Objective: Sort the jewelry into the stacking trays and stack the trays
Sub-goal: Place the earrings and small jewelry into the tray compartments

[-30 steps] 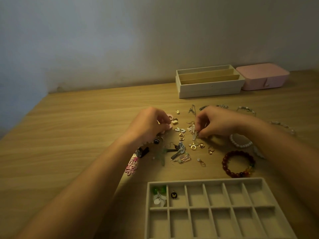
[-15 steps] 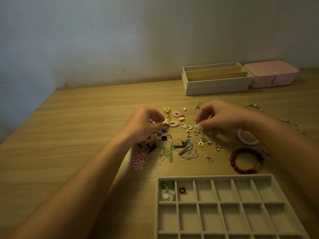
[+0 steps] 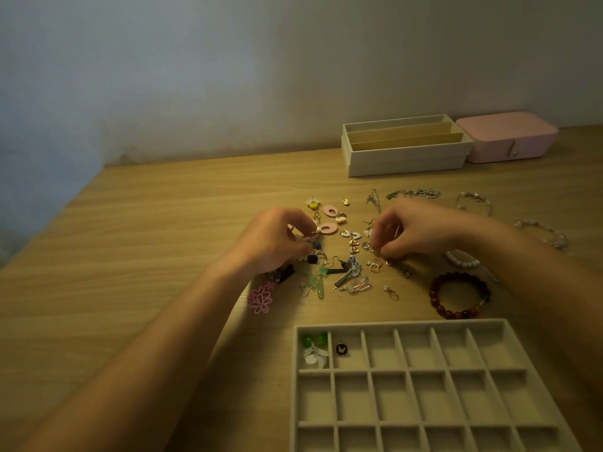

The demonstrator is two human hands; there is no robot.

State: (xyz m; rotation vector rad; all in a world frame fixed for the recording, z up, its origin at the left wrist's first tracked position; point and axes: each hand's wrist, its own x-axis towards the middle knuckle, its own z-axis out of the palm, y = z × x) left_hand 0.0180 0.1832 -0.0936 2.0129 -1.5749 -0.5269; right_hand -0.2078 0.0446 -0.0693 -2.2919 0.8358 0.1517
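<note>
Both hands work the earring pile (image 3: 339, 252) mid-counter (image 3: 146, 239). Left hand (image 3: 270, 243) fingers pinch a small pale earring; right hand (image 3: 414, 230) fingers are curled, contents unclear. The compartment tray (image 3: 434, 386) lies nearest, long axis left-right.

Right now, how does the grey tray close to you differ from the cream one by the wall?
The grey tray is a grid of many small square cells, while the cream tray has a few long channels. The grey one already holds green earrings and a black charm; the cream one's channels look bare. The cream one sits on another tray; the grey lies alone. Both are open-topped.
</note>
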